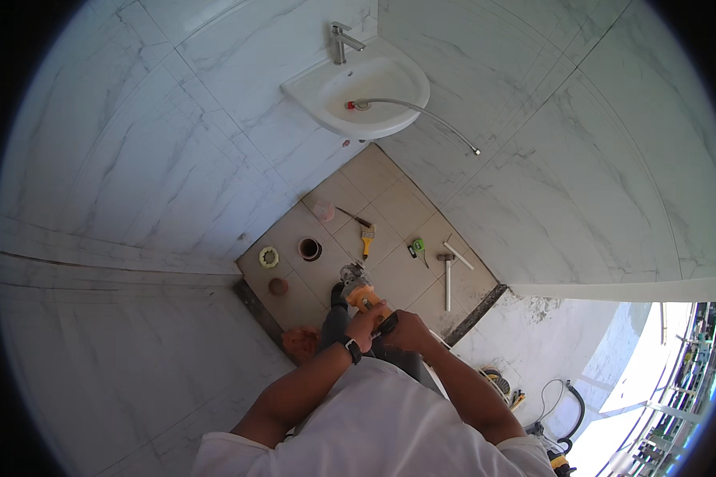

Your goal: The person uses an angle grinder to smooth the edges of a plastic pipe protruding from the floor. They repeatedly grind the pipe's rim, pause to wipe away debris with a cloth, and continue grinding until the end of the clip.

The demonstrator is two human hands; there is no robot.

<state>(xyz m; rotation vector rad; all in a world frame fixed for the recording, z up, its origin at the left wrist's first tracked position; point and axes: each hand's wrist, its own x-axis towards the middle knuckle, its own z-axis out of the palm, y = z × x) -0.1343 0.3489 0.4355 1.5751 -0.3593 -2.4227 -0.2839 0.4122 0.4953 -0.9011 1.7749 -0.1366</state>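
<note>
An orange angle grinder (363,296) is held in front of my body, its metal head pointing away from me. My left hand (363,327), with a dark watch on the wrist, is closed round its body. Close behind it, my right hand (408,331) is wrapped round the rear end of the grinder. Just beyond the grinder's head, a paintbrush (367,238) with a yellow handle lies on the tiled floor. A dark shoe shows beside the head. Fingers on the underside of the grinder are hidden.
A white washbasin (304,86) with a metal tap (340,44) hangs in the corner; a braided hose (441,119) reaches over its rim. On the floor are a brown pot (309,249), a tape roll (269,257), a green tape measure (418,245) and a hammer (448,278).
</note>
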